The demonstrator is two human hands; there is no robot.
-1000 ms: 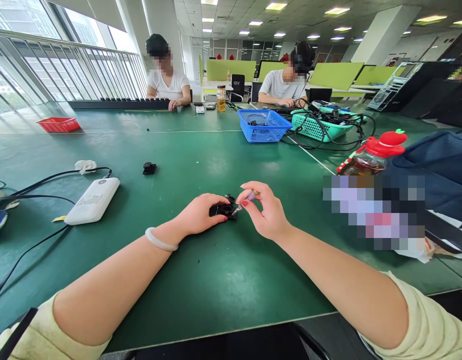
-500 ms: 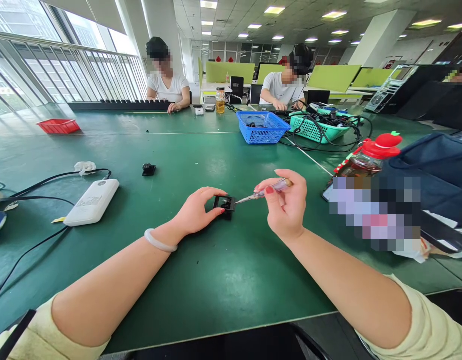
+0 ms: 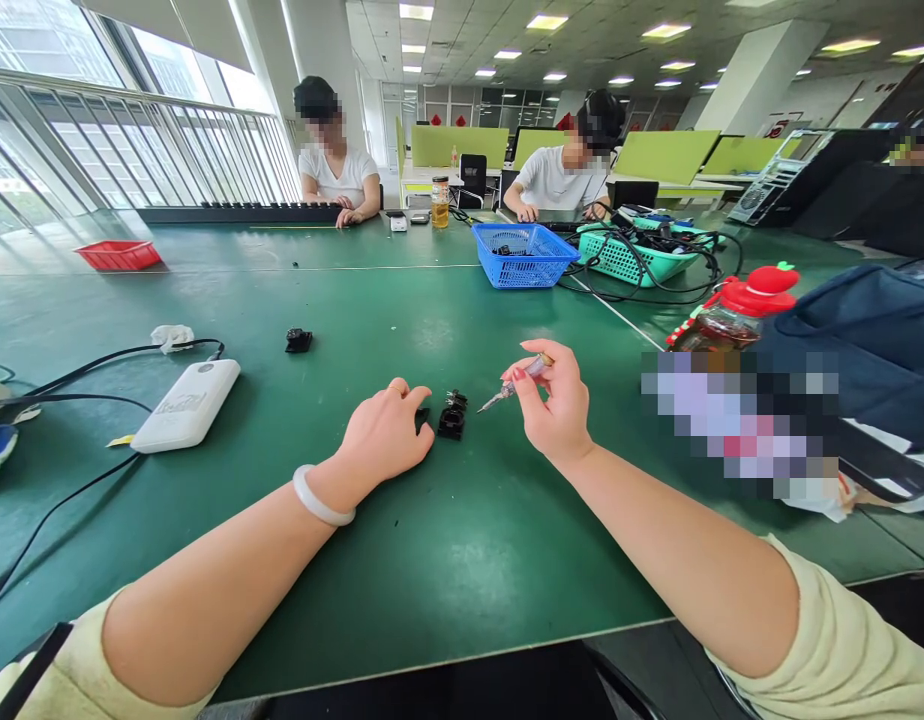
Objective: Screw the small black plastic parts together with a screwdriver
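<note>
My left hand [image 3: 391,425] is closed around a black frame-like piece [image 3: 422,418], mostly hidden under the fingers, low over the table or resting on it. Just right of it, apart from the fingers, a small black plastic part [image 3: 452,416] lies on the green tabletop. Between thumb and fingers of my right hand [image 3: 558,405] is a screwdriver [image 3: 516,382] with a clear handle. Its metal tip points left and down, a short gap from the black part. Farther off to the left sits another small black part [image 3: 298,340].
To the left lies a white power bank [image 3: 188,408] with black cables. A red tray [image 3: 118,255], a blue basket [image 3: 523,262] and a green basket [image 3: 634,262] full of cables stand farther back. At right are a red-lidded bottle [image 3: 739,305] and a dark blue bag [image 3: 859,350]. Two people sit opposite.
The black frame has come apart from the small black part and moved left with my left hand; the part now lies alone. My right hand has drawn slightly left, still holding the screwdriver.
</note>
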